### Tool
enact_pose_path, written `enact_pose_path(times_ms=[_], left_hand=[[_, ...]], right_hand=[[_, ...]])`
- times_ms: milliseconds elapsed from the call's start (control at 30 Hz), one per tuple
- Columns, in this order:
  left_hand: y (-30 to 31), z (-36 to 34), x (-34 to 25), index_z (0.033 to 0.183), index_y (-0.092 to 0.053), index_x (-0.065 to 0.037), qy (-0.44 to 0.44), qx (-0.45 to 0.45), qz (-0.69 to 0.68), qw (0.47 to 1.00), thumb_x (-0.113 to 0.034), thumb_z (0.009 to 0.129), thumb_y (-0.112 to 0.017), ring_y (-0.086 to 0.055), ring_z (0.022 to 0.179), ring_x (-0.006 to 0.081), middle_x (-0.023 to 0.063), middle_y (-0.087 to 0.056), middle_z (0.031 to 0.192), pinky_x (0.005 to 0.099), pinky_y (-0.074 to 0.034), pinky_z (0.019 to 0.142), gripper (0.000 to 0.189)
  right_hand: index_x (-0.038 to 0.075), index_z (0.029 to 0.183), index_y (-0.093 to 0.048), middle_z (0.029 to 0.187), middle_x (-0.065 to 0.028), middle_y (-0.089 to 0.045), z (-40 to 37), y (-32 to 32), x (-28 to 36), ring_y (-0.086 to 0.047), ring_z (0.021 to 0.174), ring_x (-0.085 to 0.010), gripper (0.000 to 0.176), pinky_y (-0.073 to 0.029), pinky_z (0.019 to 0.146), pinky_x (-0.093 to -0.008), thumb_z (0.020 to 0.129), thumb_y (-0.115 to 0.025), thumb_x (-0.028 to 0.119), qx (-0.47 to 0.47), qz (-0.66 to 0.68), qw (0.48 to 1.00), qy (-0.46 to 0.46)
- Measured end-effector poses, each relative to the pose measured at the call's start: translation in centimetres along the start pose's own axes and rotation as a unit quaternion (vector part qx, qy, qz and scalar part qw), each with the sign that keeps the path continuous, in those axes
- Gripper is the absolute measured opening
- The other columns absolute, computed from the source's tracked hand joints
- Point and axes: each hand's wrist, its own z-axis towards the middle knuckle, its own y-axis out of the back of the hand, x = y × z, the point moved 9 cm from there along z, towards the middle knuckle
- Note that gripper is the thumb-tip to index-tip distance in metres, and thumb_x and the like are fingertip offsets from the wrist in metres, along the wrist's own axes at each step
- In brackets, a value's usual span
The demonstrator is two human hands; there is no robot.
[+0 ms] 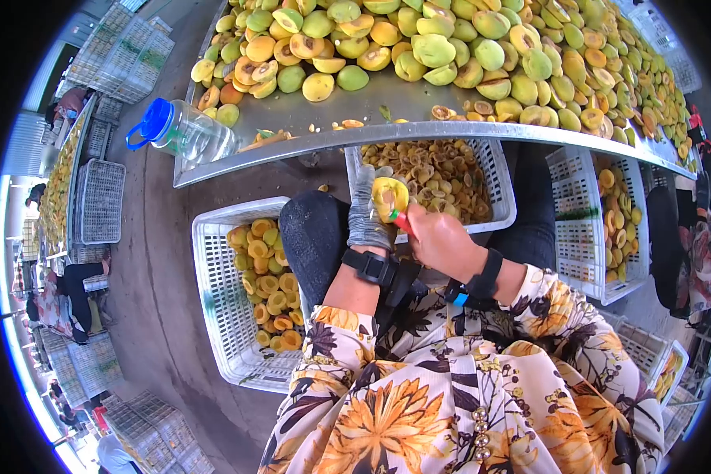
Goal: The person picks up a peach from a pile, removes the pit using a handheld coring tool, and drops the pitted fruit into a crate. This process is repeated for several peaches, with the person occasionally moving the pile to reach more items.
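Note:
My left hand (370, 215), in a grey glove, grips a yellow peach half (390, 195) with its cut face turned up. My right hand (444, 242) is bare and wrapped round the red and green handle of a small tool (401, 221). The tool's working end meets the fruit, and its tip is hidden there. Right below both hands stands a white crate (498, 189) filled with brownish pits and scraps. Beside my left knee, another white crate (221, 316) holds hollowed peach halves (275, 296).
A metal table (324, 114) in front carries a large heap of halved peaches (434, 51). On its left corner lies a clear bottle with a blue lid (189, 136). A further crate of fruit (584, 229) stands at the right. Stacked crates (126, 51) and other people fill the background.

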Motion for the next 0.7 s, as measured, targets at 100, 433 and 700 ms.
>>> enact_pose_path(times_ms=[100, 433, 700], left_hand=[[-0.1, 0.2, -0.3, 0.096, -0.056, -0.003, -0.026, 0.016, 0.024, 0.999, -0.046, 0.083, -0.054, -0.059, 0.074, 0.0234, 0.0092, -0.061, 0.082, 0.0376, -0.052, 0.061, 0.046], [-5.6, -3.9, 3.0, 0.105, -0.055, -0.005, 0.167, 0.153, 0.106, 0.968, -0.055, 0.085, -0.046, -0.061, 0.069, 0.0188, 0.0085, -0.062, 0.086, 0.0287, -0.053, 0.061, 0.054], [-6.0, -5.8, 4.5, 0.117, -0.049, -0.005, 0.195, 0.178, 0.23, 0.937, -0.06, 0.084, -0.042, -0.059, 0.089, 0.0195, 0.0106, -0.058, 0.104, 0.0297, -0.051, 0.075, 0.064]], right_hand=[[-0.001, 0.089, -0.052, 0.068, -0.0186, -0.057, 0.0, 1.2, -0.4, -0.058, 0.058, -0.035, 0.019, -0.047, 0.053, -0.0404, 0.073, -0.059, 0.006, -0.047, 0.006, 0.999, -0.004], [-0.003, 0.095, -0.053, 0.075, -0.0157, -0.056, -1.3, 3.5, -6.6, -0.056, 0.068, -0.0323, 0.041, -0.045, 0.061, -0.0346, 0.072, -0.072, 0.026, -0.063, 0.161, 0.978, -0.12], [0.0, 0.101, -0.057, 0.071, -0.0052, -0.059, -1.9, 0.7, -7.6, -0.053, 0.053, -0.0079, 0.043, -0.043, 0.047, -0.0236, 0.071, -0.072, 0.027, 0.118, 0.241, 0.947, -0.177]])
